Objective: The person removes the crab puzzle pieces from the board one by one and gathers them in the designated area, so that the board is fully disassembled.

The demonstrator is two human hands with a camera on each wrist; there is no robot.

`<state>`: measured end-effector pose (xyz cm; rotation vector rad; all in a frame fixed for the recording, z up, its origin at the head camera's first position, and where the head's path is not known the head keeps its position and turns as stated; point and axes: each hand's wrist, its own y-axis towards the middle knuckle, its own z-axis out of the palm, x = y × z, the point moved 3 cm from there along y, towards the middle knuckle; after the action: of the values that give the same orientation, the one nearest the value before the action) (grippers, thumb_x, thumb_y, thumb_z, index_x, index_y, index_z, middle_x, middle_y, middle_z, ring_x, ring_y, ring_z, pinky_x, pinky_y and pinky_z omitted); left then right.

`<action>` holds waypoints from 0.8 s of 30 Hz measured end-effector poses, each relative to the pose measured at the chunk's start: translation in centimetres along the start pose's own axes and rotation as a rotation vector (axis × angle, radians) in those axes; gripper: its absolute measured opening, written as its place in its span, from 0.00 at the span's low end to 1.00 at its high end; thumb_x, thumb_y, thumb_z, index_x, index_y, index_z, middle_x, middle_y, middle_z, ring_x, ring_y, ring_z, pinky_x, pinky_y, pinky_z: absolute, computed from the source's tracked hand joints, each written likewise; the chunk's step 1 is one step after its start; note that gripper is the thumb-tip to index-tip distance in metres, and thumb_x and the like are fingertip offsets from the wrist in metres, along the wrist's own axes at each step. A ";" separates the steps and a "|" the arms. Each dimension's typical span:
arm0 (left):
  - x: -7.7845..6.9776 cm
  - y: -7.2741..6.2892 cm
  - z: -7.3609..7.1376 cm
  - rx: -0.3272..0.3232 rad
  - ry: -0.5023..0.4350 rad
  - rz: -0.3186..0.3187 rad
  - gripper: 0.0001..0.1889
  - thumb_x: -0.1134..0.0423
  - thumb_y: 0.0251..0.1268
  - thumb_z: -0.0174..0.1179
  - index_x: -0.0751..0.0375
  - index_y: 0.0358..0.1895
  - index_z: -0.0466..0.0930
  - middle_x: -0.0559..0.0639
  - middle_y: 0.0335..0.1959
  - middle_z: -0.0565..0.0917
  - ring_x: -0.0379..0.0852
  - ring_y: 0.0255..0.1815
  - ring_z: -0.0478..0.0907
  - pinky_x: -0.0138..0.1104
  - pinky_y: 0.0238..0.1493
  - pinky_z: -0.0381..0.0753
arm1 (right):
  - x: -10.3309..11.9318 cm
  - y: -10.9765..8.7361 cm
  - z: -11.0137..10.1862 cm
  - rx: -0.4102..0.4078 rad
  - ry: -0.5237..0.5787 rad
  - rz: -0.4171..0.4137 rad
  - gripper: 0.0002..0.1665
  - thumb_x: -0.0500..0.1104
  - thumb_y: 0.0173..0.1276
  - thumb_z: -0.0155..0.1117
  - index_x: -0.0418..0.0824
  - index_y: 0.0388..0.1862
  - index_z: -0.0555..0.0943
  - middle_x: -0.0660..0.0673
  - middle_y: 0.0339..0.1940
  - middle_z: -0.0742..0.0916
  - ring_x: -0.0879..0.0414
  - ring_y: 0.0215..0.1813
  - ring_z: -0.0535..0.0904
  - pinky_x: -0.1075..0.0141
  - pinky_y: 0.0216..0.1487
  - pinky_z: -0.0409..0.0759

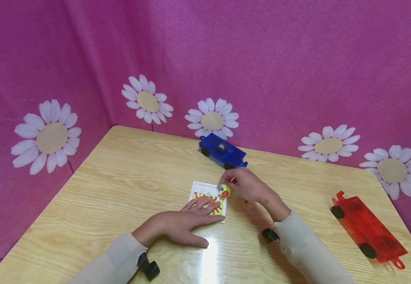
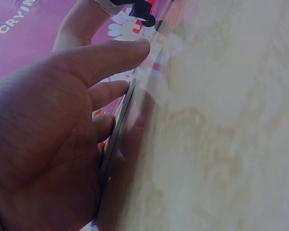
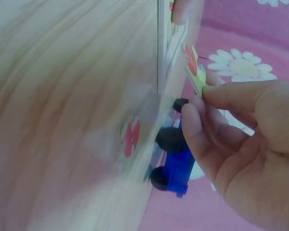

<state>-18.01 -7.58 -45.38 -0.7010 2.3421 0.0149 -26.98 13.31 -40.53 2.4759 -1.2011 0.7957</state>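
Note:
A small puzzle board [image 1: 195,189] with a white frame lies on the table, part of a yellow and orange-red picture laid in it. My left hand [image 1: 185,227] rests on it with fingers spread over the picture, covering much of it. Between thumb and fingertips, my right hand [image 1: 246,184] pinches a yellow puzzle piece [image 3: 194,70] with a red patch. In the head view that piece overlaps the board's upper right side. Another small piece with red marks [image 3: 129,137] shows on the table near the right hand, mostly hidden by it in the head view.
A blue toy car base [image 1: 223,152] marked P stands behind the right hand. Toward the right table edge stands a red toy car base [image 1: 368,228] with black wheels. Pink cloth [image 1: 262,59] with white flowers rises along the table's back and sides.

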 end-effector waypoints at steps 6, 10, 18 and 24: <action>0.0 0.0 0.0 -0.003 -0.018 -0.001 0.38 0.40 0.75 0.57 0.40 0.83 0.56 0.46 0.86 0.40 0.52 0.83 0.25 0.54 0.78 0.27 | -0.8 -1.5 -0.8 -0.020 -0.011 -0.005 0.13 0.28 0.74 0.60 0.40 0.43 0.88 0.51 0.40 0.88 0.55 0.44 0.82 0.56 0.49 0.83; 0.0 0.0 0.0 -0.004 -0.015 0.004 0.38 0.40 0.75 0.57 0.40 0.83 0.56 0.46 0.86 0.40 0.52 0.83 0.24 0.54 0.78 0.27 | -1.3 -2.5 -1.5 -0.035 -0.013 -0.021 0.13 0.27 0.73 0.59 0.39 0.42 0.88 0.51 0.40 0.87 0.55 0.42 0.81 0.56 0.47 0.83; 0.1 0.0 -0.1 -0.016 0.004 0.024 0.38 0.41 0.76 0.56 0.43 0.83 0.56 0.49 0.86 0.40 0.53 0.83 0.25 0.55 0.78 0.27 | -2.8 -4.5 -3.2 -0.048 0.000 0.046 0.11 0.27 0.74 0.60 0.39 0.44 0.87 0.50 0.40 0.87 0.54 0.42 0.81 0.57 0.46 0.82; -0.1 0.0 0.0 -0.010 -0.017 0.020 0.37 0.41 0.76 0.55 0.43 0.83 0.57 0.48 0.86 0.40 0.52 0.83 0.24 0.54 0.78 0.26 | -4.4 -6.5 -4.4 -0.052 0.003 0.094 0.10 0.28 0.74 0.60 0.39 0.43 0.86 0.49 0.39 0.87 0.53 0.41 0.81 0.60 0.40 0.82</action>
<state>-18.00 -7.52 -45.32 -0.6802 2.3345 0.0409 -25.63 22.17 -39.62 2.3912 -1.3283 0.7806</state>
